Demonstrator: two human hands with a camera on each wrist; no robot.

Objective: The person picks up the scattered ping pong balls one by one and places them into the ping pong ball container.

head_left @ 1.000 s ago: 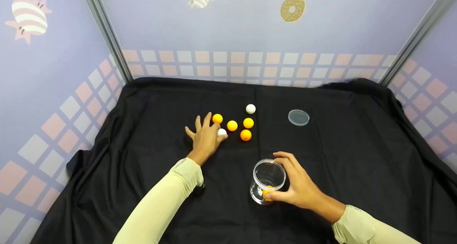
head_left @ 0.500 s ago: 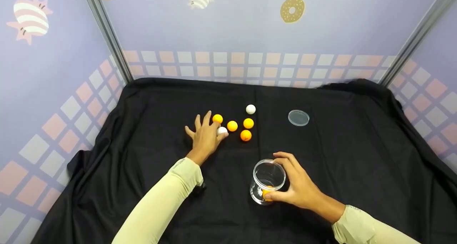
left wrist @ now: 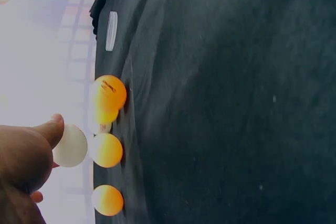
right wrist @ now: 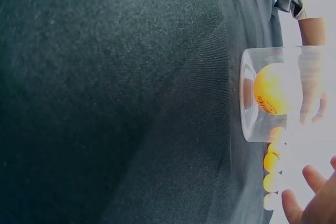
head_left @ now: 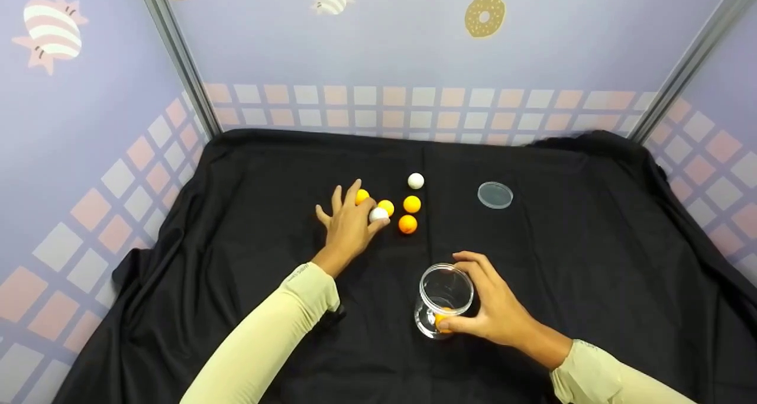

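My left hand point(head_left: 349, 223) pinches a white ping-pong ball point(head_left: 379, 215) between thumb and index finger, the other fingers spread. In the left wrist view this white ball point(left wrist: 71, 146) shows at the thumb tip, raised above the cloth. Beside it lie several orange ping-pong balls point(head_left: 408, 224), one partly behind the left fingers. My right hand point(head_left: 497, 309) curves round a clear plastic jar point(head_left: 445, 288), thumb in front and fingers at the far side. The jar stands upright and uncapped, with an orange ball point(right wrist: 272, 88) at its bottom.
Another white ball point(head_left: 416, 181) lies behind the orange ones. A clear round lid point(head_left: 495, 195) rests flat at the back right. Black cloth point(head_left: 568, 262) with folds covers the table, and patterned panels point(head_left: 366, 49) enclose it at the back and sides.
My left hand has shifted slightly right with the white ball, which now overlaps a neighbouring orange ball in the head view. The right hand and jar have stayed put.
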